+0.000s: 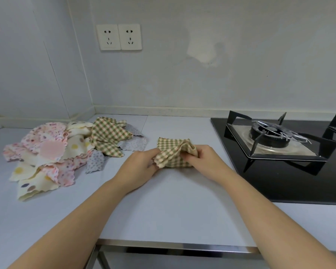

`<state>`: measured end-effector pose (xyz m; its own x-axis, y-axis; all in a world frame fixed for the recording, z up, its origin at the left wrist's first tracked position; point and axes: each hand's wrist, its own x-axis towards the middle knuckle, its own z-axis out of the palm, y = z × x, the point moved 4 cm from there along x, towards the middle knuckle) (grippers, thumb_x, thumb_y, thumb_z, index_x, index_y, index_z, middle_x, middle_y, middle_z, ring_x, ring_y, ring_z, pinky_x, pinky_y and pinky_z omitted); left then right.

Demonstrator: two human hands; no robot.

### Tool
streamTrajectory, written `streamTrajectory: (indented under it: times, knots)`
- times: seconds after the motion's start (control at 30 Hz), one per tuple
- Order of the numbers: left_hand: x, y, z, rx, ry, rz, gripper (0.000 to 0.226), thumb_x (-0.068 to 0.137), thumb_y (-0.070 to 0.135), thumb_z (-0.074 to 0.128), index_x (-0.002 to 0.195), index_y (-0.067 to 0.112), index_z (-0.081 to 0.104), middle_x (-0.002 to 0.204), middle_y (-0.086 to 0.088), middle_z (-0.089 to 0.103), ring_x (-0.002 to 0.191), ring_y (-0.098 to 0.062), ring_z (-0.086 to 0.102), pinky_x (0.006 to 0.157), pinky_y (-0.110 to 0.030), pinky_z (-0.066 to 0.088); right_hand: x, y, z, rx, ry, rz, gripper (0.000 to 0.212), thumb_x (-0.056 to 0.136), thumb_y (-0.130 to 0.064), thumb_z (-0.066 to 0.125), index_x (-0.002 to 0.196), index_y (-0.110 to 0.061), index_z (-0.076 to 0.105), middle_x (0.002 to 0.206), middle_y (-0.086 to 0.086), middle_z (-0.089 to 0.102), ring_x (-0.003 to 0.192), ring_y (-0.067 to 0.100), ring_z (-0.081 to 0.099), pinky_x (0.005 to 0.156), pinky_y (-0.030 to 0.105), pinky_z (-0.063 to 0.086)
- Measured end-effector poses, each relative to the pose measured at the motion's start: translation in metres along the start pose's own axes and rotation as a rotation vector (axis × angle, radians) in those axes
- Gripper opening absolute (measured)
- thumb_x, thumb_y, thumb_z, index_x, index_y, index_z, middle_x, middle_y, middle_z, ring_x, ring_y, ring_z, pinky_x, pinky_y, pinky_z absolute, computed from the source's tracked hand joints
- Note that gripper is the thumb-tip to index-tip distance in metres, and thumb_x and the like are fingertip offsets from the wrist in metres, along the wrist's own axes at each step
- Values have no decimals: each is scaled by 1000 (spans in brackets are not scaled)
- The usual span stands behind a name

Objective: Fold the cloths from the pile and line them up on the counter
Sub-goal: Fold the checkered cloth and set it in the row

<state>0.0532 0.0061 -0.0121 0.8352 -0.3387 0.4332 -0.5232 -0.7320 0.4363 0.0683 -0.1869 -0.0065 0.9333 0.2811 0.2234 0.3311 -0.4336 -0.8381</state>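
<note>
No writing can be read anywhere. At the left of the desk (173, 200) lies the pile (52, 154) of loose cloths, dotted, flowered and checked. Just right of it, the left hand (139, 167) reaches forward, its fingers (153, 152) pinching the left edge of a green checked cloth (173, 154) that lies bunched on the desk. The right hand (206, 158) grips the cloth's right side, fingers curled into the fabric. Farther right sits a black stove (279, 148).
</note>
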Motion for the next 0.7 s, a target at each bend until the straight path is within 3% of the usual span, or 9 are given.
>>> streamTrajectory:
  times: [0.1, 0.17, 0.23, 0.3, 0.4, 0.5, 0.63, 0.7]
  knots:
    - [4, 2, -1, -143, 53, -155, 29, 93, 20, 55, 68, 15, 42, 54, 3, 43, 52, -13, 37, 52, -22, 28, 3, 5, -5, 30, 63, 77, 33, 92, -30, 59, 85, 2, 63, 82, 13, 69, 75, 23, 64, 67, 36, 50]
    - [8, 2, 0, -219, 59, -277, 37, 94, 24, 55, 65, 14, 34, 50, 7, 31, 49, -9, 26, 47, -21, 24, 5, 8, -4, 52, 103, 123, 40, 91, -34, 58, 89, 6, 62, 94, 22, 68, 79, 28, 67, 68, 36, 50]
    - [12, 1, 4, -276, 32, -379, 38, 94, 28, 53, 65, 15, 34, 49, 8, 30, 49, -8, 25, 47, -21, 21, 7, 9, -3, 52, 139, 166, 40, 92, -34, 58, 77, 4, 57, 80, 21, 66, 70, 26, 62, 63, 31, 45]
    - [15, 1, 6, -300, 18, -436, 35, 93, 32, 53, 67, 15, 38, 52, 5, 37, 51, -11, 30, 51, -26, 24, 8, 9, -1, 26, 169, 193, 37, 94, -30, 55, 63, -10, 47, 63, 6, 53, 61, 16, 50, 56, 27, 38]
    - [22, 3, 10, -298, 37, -495, 29, 93, 31, 52, 71, 14, 44, 63, -4, 50, 60, -16, 42, 57, -29, 32, 11, 7, 2, -92, 228, 214, 39, 95, -26, 50, 59, -16, 40, 57, -3, 45, 55, 13, 42, 52, 28, 31]
    - [29, 0, 15, -192, 37, -586, 25, 93, 26, 48, 74, 12, 44, 73, -6, 51, 66, -17, 44, 56, -27, 32, 17, 7, 5, -325, 257, 243, 37, 96, -29, 45, 61, -17, 41, 60, -2, 47, 60, 19, 45, 50, 28, 29]
    - [39, 2, 20, 56, -30, -666, 27, 96, 22, 40, 70, 12, 41, 71, -3, 49, 64, -17, 45, 53, -27, 33, 27, 4, 7, -595, 219, 295, 27, 97, -30, 41, 79, -14, 52, 67, -3, 47, 69, 24, 49, 52, 27, 31]
    - [42, 8, 22, 195, -48, -670, 21, 98, 20, 37, 84, 10, 50, 85, -7, 57, 74, -20, 51, 60, -28, 37, 31, 2, 8, -672, 192, 324, 23, 97, -31, 42, 84, -15, 53, 75, -1, 52, 71, 23, 50, 55, 27, 33]
